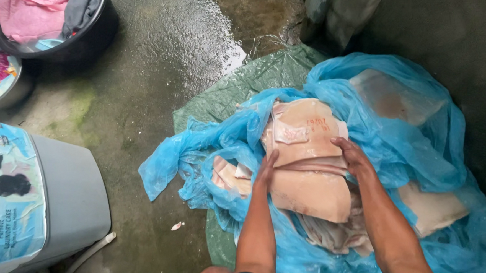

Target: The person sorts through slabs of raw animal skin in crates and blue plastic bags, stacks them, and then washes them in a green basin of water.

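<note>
Two hands lift a slab of meat.
The left hand (265, 168) and right hand (353, 156) clamp the meat slab (308, 156) from both sides, so it won't slip onto the blue plastic (409, 145) underneath.

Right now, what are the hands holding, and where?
Both grip the top pale meat slab: left hand on its left edge, right hand on its right edge.
</note>
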